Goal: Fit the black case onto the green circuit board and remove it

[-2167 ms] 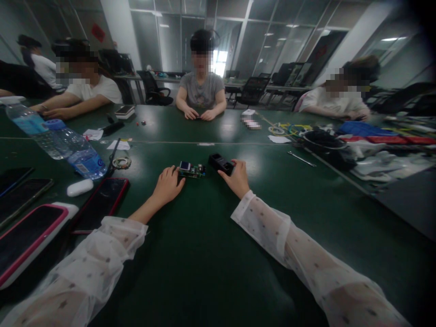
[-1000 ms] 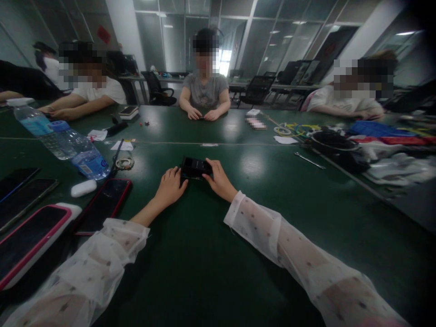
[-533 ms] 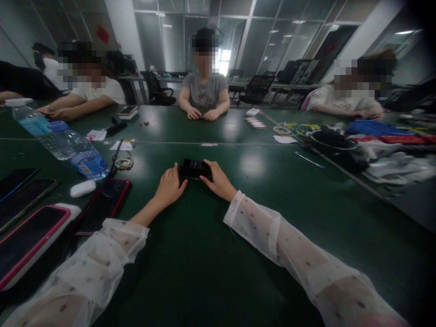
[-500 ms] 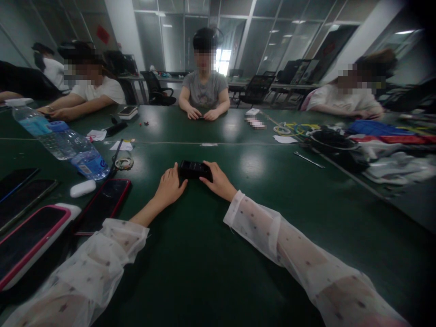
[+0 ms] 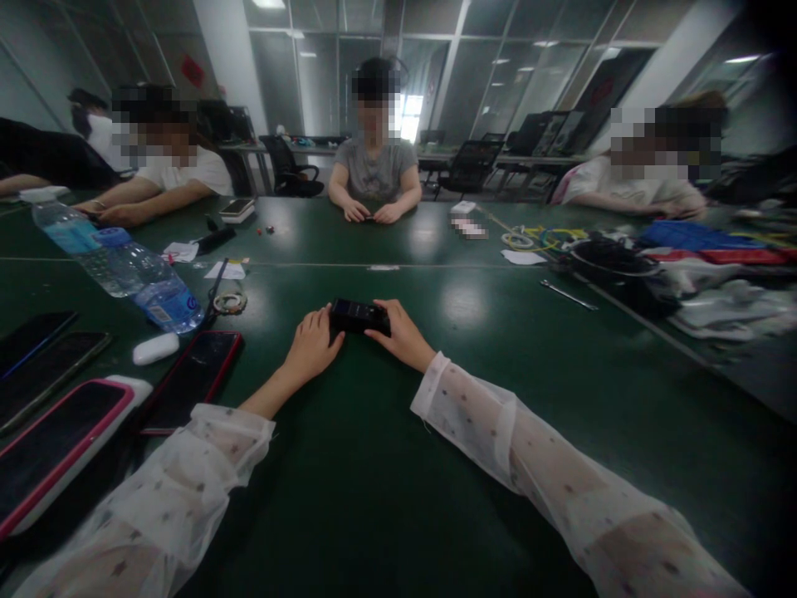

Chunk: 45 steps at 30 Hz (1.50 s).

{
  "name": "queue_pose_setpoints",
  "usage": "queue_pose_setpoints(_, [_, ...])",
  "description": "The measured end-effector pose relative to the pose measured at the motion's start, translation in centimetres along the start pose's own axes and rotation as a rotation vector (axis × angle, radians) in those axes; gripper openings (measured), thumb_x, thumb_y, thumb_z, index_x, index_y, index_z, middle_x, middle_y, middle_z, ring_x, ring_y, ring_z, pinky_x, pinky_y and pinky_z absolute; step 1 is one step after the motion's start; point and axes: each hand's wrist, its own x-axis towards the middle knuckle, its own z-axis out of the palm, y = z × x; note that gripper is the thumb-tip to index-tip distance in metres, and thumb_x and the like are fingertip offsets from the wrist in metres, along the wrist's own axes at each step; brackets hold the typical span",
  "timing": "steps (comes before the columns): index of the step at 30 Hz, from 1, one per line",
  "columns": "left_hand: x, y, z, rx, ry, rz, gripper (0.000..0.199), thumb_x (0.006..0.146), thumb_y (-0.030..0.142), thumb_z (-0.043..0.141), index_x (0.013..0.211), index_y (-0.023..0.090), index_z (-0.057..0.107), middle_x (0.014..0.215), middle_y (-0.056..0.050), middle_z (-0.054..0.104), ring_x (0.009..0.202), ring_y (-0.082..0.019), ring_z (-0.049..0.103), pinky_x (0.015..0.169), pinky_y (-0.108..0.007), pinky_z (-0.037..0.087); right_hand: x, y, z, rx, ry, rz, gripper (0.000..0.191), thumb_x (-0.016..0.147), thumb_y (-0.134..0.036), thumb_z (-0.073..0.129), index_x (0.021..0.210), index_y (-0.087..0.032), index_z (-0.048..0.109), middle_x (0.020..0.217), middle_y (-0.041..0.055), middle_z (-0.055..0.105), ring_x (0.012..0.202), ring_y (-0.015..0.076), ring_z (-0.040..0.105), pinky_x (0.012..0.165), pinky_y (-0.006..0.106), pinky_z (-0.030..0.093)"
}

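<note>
A small black box-shaped device (image 5: 358,316) with a dark screen on its upper face is on the green table ahead of me. My left hand (image 5: 311,342) grips its left end, thumb on the near side and fingers curled behind. At the opposite end, my right hand (image 5: 403,334) holds it between thumb and fingers. What kind of device it is, I cannot make out. Sheer white dotted sleeves cover both my forearms.
Several phones, one a red-edged phone (image 5: 193,382), lie at left beside a white earbud case (image 5: 155,349) and two water bottles (image 5: 165,291). A wrench (image 5: 568,295) lies at right, near cables and a blue item (image 5: 701,237). Other people sit around the table (image 5: 349,498).
The scene sits slightly lower and further right in the picture. My left fingers have drawn closer together at the device's end. Both hands still hold it in about the same place.
</note>
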Motion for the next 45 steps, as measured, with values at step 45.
queue_pose_setpoints(45, [0.1, 0.0, -0.1, 0.047, -0.062, -0.007, 0.054, 0.099, 0.045, 0.038, 0.137, 0.007, 0.047, 0.145, -0.020, 0.047, 0.136, -0.033, 0.040, 0.108, -0.050, 0.040, 0.2, 1.9, 0.6, 0.242, 0.012, 0.191, 0.059, 0.083, -0.026, 0.071, 0.136, -0.021, 0.045, 0.129, 0.0119, 0.059, 0.122, 0.0273, 0.058, 0.106, 0.050, 0.046])
